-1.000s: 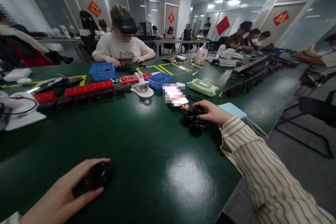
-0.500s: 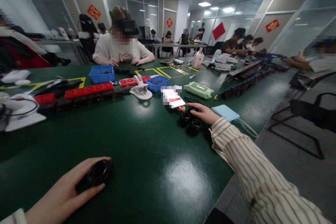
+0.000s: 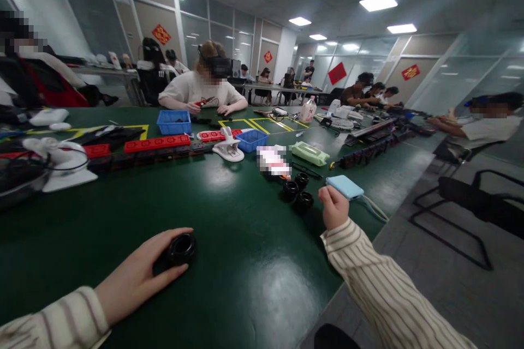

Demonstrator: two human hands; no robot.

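Note:
My left hand [image 3: 141, 268] rests low on the green table [image 3: 229, 218], thumb and fingers around the sides of a glossy black hollow cylinder [image 3: 181, 249]. Its round opening faces up. Further off, to the right of centre, three similar black cylinders stand close together: one at the back [image 3: 302, 180], one at the left [image 3: 290, 191] and one at the front [image 3: 304, 202]. Just right of them my right hand [image 3: 334, 206] is curled into a fist above the table, apart from the cylinders. Nothing shows in it, though its palm is hidden.
A light blue flat device [image 3: 346, 186] with a strap lies behind my right hand. Beyond the cylinders are a green wipes pack [image 3: 310, 153], a white clip stand [image 3: 228, 150], blue bins [image 3: 174, 122] and red power strips [image 3: 158, 143]. A person [image 3: 204, 90] sits opposite.
My right hand has come off the back black cylinder, drawn back to the right and curled into a fist. The left hand keeps its grip. The whole view has shifted slightly.

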